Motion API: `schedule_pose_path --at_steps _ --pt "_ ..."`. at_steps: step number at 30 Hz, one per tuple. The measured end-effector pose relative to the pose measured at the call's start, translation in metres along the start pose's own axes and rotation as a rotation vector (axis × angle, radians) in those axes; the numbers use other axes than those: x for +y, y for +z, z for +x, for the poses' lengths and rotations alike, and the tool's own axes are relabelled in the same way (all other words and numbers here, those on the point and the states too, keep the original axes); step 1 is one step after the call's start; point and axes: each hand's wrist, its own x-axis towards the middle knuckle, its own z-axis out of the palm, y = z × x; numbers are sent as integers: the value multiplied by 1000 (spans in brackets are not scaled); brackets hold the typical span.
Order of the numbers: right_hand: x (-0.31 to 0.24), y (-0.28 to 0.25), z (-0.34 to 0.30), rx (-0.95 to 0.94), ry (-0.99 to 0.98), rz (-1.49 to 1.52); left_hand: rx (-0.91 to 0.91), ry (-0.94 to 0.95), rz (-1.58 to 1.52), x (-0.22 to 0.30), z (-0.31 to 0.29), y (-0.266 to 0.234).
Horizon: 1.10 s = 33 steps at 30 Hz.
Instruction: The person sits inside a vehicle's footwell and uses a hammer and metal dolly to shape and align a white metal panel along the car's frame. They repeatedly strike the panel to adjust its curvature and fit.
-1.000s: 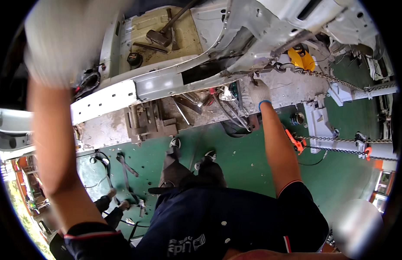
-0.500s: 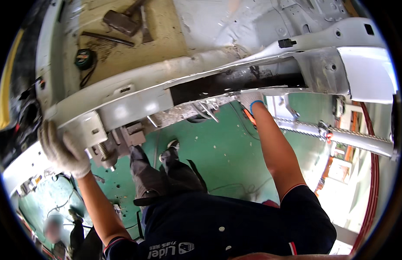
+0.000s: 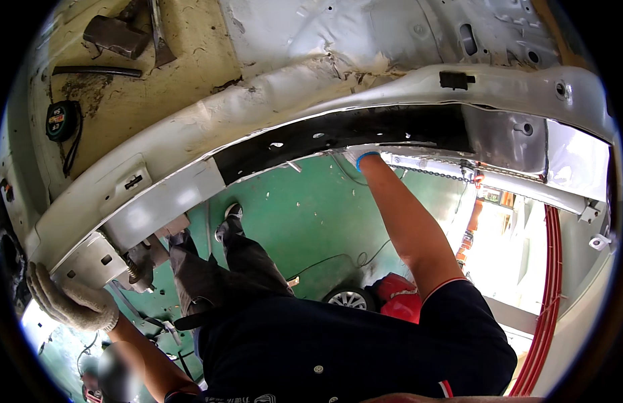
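My left hand, in a pale work glove, lies with its fingers stretched out along the left end of a grey car body sill. A metal clamp grips the sill's lower flange close by. My right hand, gloved with a blue cuff, reaches to the lower edge of a long dark opening in the sill. Its fingers are hidden behind that edge, so what they touch or hold does not show.
On the car floor lie a hammer head, a chisel, a dark bar and a tape measure. A chain runs right of my arm. Behind are a wheel, red bag and red hoses.
The view has shifted right and closer to the sill. My left hand stays flat by the sill's left end. The orange item beside my right hand no longer shows.
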Motion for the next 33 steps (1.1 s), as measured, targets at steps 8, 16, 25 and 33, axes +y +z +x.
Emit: schedule_pose_path --at_steps 8,16,25,33 --pt "6 9 -2 -1 13 -14 9 5 -24 -4 -6 5" --pt "3 13 -4 21 33 -7 7 -12 -7 4 0 1" --pt "-14 5 -4 230 40 18 -222 -165 -1017 159 63 -40" --pt "-8 -3 0 362 144 297 -1354 -65 -1591 342 178 70"
